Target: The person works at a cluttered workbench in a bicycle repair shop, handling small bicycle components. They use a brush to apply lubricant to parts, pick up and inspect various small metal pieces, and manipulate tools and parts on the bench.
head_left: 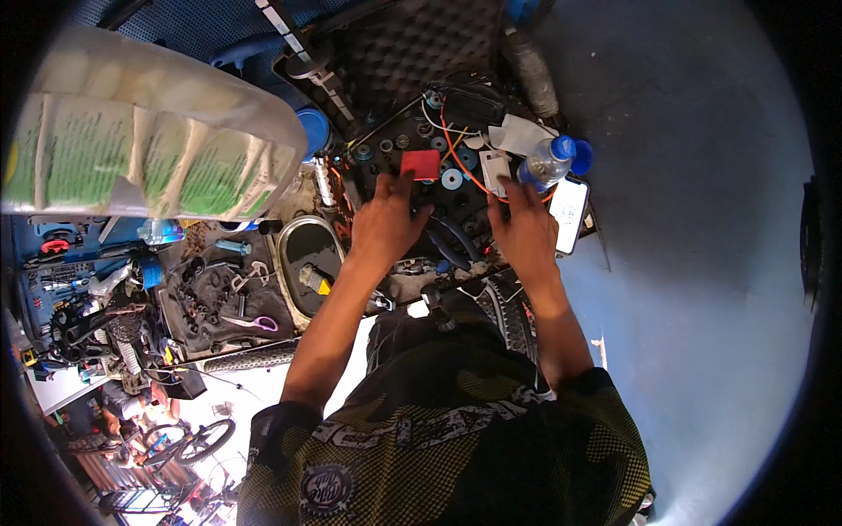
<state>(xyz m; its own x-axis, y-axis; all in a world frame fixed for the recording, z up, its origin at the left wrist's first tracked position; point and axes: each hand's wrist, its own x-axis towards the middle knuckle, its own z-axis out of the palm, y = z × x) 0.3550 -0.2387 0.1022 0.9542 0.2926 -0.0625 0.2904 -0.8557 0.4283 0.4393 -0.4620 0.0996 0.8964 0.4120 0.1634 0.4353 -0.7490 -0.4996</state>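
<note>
My left hand (386, 223) rests palm down in an open black tool case (412, 53), fingers spread, just below a small red box (420, 163). My right hand (524, 232) lies flat on the case's right side, fingers apart, close to a white card (494, 168) and an orange wire (456, 153). Neither hand grips anything that I can see. Several small round blue and grey parts (452, 179) sit in the case's foam between the hands.
A plastic water bottle with a blue cap (545, 163) lies by a phone (570, 213) on the right. A large translucent jug (140, 131) fills the upper left. A tray of greasy tools (224, 298) and a metal bowl (309, 263) stand at left. Blue floor (702, 263) spreads right.
</note>
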